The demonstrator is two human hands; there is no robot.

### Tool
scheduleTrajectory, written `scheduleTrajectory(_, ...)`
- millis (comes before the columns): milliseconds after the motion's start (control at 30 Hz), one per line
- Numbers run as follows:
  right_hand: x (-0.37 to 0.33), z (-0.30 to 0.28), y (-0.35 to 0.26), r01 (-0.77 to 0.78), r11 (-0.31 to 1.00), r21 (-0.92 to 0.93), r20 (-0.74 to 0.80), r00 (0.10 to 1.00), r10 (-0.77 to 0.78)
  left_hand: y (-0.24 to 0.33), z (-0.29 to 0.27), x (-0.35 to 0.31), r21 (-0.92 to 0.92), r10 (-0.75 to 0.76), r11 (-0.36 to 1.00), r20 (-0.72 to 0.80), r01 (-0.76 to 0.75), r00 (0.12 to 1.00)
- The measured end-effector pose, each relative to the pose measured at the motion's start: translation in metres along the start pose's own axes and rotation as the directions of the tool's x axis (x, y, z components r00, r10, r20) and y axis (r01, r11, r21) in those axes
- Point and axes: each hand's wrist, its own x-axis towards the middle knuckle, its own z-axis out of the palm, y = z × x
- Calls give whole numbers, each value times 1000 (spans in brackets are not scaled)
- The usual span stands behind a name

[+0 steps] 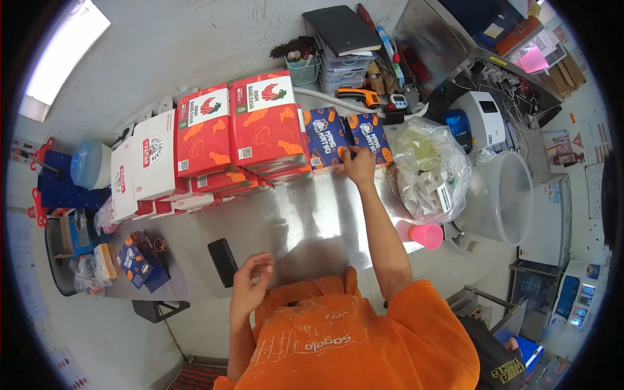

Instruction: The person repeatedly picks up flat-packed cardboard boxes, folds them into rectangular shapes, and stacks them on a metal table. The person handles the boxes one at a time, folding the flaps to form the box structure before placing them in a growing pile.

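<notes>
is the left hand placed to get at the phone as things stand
Likely yes: the left hand looks empty and is just right of the phone, which lies flat on the table with nothing on top of it and nothing visible between them.

Our bare left hand (pixel 251 281): fingers loosely curled | our bare right forearm (pixel 384 234): stretched far forward | our bare right hand (pixel 359 166): back upward, fingers bent.

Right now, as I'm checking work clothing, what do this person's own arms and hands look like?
The left hand and right hand are bare, with no gloves or wristwatch visible. The right arm has a short, plain-looking orange sleeve.
</notes>
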Motion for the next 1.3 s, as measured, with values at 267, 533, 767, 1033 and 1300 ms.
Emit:
scheduleTrajectory(267, 8, -45, 1, 89, 964, 251, -106, 992, -64, 1, -22, 0, 44, 24, 999, -42, -22, 999)
scheduleTrajectory(533, -139, -45, 31, 31, 935, 354, -66, 998, -8, -117, -161, -11, 234, 94, 962, -767, 141, 635)
scheduleTrajectory(767, -297, -5, -14, -80, 927, 366, 426, 900, -90, -182, -352, -15, -41, -133, 767, -986, 640, 96)
scheduleTrajectory(1033, -315, 43, -153, 115, 955, 275, 518, 819, -248, -226, -406, 17, 308, -276, 609, -782, 731, 559)
scheduleTrajectory(1300, -372, 111, -218, 59, 876, 478, 516, 788, -335, -239, -434, -27, 629, 379, 732, -694, 261, 612)
